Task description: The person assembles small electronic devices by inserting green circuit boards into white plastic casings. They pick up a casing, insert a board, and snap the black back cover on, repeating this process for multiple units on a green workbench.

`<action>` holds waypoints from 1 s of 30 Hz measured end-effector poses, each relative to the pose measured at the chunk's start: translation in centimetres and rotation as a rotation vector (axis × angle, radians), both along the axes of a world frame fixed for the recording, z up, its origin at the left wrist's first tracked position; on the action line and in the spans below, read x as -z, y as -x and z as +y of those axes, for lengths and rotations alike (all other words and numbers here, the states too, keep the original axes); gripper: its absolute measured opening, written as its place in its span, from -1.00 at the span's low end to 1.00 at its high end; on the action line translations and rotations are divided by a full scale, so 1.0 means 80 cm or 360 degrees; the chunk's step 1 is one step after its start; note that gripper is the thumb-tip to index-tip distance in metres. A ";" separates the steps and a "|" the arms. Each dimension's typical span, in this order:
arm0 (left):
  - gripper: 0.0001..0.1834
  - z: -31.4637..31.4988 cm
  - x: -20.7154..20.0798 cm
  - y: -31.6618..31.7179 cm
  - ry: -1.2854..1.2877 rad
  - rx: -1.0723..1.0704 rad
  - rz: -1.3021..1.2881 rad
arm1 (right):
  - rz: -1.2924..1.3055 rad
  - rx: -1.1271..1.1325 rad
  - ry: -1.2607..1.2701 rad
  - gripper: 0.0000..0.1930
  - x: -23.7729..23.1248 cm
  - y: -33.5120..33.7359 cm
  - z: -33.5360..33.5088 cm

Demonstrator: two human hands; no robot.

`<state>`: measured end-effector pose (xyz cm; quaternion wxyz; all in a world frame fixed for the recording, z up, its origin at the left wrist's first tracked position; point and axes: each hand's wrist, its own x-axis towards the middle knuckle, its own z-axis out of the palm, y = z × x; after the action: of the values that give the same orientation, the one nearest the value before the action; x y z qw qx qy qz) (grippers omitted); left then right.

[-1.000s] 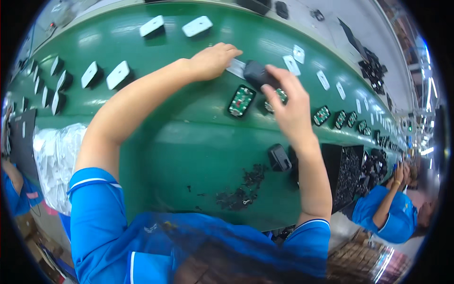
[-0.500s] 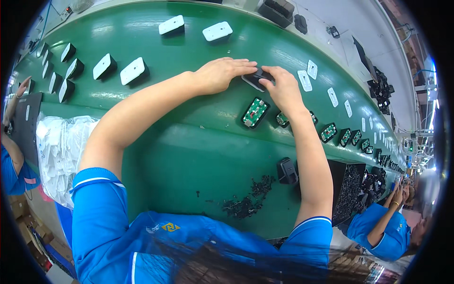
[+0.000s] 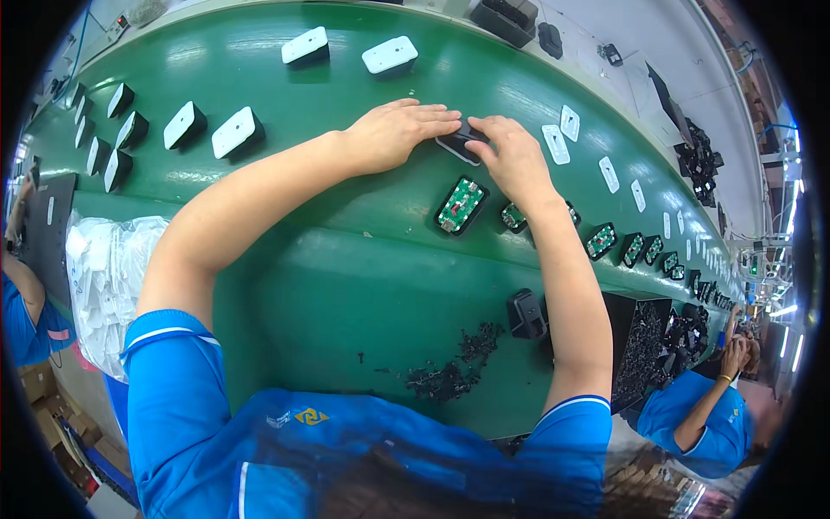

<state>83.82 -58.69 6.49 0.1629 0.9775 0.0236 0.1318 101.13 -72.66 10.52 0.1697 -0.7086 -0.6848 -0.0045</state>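
A black plastic casing [image 3: 458,145] with a pale lower rim lies on the green belt [image 3: 346,91], between my two hands. My left hand [image 3: 399,134] reaches over from the left, its fingers straight and close together, the fingertips touching the casing's left end. At the other end my right hand [image 3: 516,160] grips the casing between thumb and bent fingers. Much of the casing is covered by the fingers. Just nearer to me lies an open black shell with a green circuit board [image 3: 462,206]. Another open shell [image 3: 513,216] sits partly behind my right wrist.
White-topped black units [image 3: 238,132] stand along the belt to the left. White cover plates [image 3: 556,144] and more open shells [image 3: 601,241] run off to the right. Small black parts [image 3: 445,378] and a black block [image 3: 526,314] lie nearer. White bags [image 3: 112,285] are piled at left; co-workers sit on both sides.
The units, shells and casing on the belt have shifted slightly left, and both my hands have moved along with the casing. The nearer loose parts have stayed put. The left co-worker's hand has moved.
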 end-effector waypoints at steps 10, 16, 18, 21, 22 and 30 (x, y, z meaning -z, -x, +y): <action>-0.27 0.000 -0.005 0.007 -0.0098 0.0008 -0.0009 | 0.0059 -0.0020 -0.0004 -0.69 -0.002 0.002 -0.001; -0.34 0.000 0.005 0.008 -0.0241 0.0026 -0.0009 | -0.0028 -0.0002 0.0030 -0.70 0.008 0.013 -0.004; -0.38 -0.006 0.004 0.006 -0.0165 0.0006 -0.0007 | 0.0007 0.0025 0.0001 -0.70 0.012 0.014 -0.004; -0.45 -0.014 0.002 -0.007 -0.0103 -0.0046 -0.0057 | 0.0203 0.0103 0.0100 -0.70 0.010 -0.004 0.003; -0.47 -0.017 0.000 -0.014 -0.0091 -0.0066 -0.0083 | 0.0293 0.0137 0.0156 -0.69 0.008 -0.015 0.009; -0.68 -0.007 -0.005 -0.052 0.0320 -0.0374 -0.0158 | 0.0751 0.0354 0.0297 -0.70 -0.010 -0.049 0.036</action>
<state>87.96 -59.22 6.91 0.2444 0.9390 0.1429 0.1952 105.08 -69.81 11.31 0.2569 -0.7734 -0.5419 0.2053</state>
